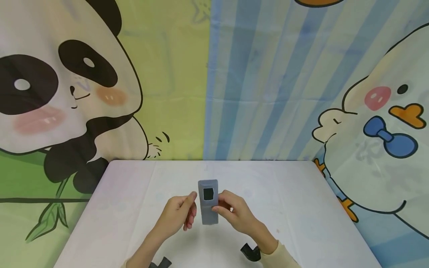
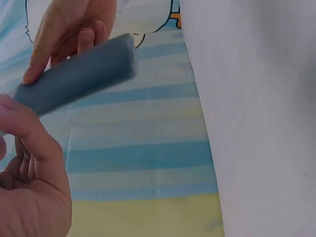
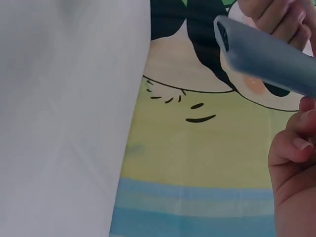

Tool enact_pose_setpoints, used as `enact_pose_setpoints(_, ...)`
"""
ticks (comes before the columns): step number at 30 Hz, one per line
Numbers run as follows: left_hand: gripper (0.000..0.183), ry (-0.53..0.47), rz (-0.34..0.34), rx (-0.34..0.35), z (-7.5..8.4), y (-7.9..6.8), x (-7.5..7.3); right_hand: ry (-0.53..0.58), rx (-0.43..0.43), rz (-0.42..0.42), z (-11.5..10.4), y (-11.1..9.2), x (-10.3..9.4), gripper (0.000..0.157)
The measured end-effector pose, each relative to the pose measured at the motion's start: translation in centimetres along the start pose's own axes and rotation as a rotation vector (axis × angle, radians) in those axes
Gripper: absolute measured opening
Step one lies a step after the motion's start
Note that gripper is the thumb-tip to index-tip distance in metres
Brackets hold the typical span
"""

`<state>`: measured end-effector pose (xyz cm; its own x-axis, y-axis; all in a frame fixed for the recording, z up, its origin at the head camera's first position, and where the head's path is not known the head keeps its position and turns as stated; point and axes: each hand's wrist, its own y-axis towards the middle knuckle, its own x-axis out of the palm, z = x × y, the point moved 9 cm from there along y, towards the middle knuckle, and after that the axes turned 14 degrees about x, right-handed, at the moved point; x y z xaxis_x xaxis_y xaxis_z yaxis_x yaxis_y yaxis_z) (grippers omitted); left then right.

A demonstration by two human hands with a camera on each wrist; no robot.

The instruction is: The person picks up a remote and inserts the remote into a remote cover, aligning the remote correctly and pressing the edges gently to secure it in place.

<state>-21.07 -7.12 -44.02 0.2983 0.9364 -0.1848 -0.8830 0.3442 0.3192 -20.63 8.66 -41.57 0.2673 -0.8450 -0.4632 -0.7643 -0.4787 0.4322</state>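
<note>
A slim grey-blue case [image 1: 209, 214] with a dark square window on its face stands upright over the table. My right hand [image 1: 239, 212] pinches its right edge, thumb on the front and fingers behind. Just off the left edge is my left hand [image 1: 177, 214], thumb raised and fingers loosely bent, with a small gap to the case in the head view. In the right wrist view the case [image 3: 266, 54] shows a dark opening at one end. The left wrist view shows the smooth back of the case [image 2: 84, 74], its near end partly covered by the left hand [image 2: 39, 182].
Below the hands spreads a white table [image 1: 134, 223]. Behind it hangs a printed cloth [image 1: 268, 74] with a panda, stripes and a white bird. Black wrist mounts [image 1: 251, 253] sit at both forearms.
</note>
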Motion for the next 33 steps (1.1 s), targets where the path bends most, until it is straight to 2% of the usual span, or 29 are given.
enact_pose_setpoints(3,0.064,-0.164,-0.043,-0.089,-0.8,-0.3,0.7,-0.071,-0.074,0.029,-0.2,-0.1,0.1,0.015)
enact_pose_setpoints(8,0.065,-0.309,-0.092,-0.153,-2.0,-0.4,1.4,-0.22,-0.172,0.07,-0.5,-0.4,0.2,0.022)
enact_pose_setpoints(13,0.057,-0.401,-0.141,-0.167,-2.6,-0.7,2.1,-0.326,-0.233,0.109,-0.5,-0.7,0.3,0.023)
enact_pose_setpoints(17,0.051,-0.476,-0.159,-0.14,-2.5,-0.6,2.4,-0.358,-0.231,0.121,-0.2,-0.6,0.0,0.025)
enact_pose_setpoints(20,0.045,-0.527,-0.161,-0.145,-2.6,-0.6,2.5,-0.381,-0.214,0.121,0.0,-0.6,-0.3,0.028)
enact_pose_setpoints(26,0.037,-0.527,-0.119,-0.164,-3.1,-0.4,2.3,-0.372,-0.165,0.104,0.4,-0.6,-0.3,0.03)
enact_pose_setpoints(33,0.035,-0.434,-0.057,-0.163,-3.7,-0.3,2.1,-0.206,-0.076,0.107,1.2,-0.8,-0.2,0.03)
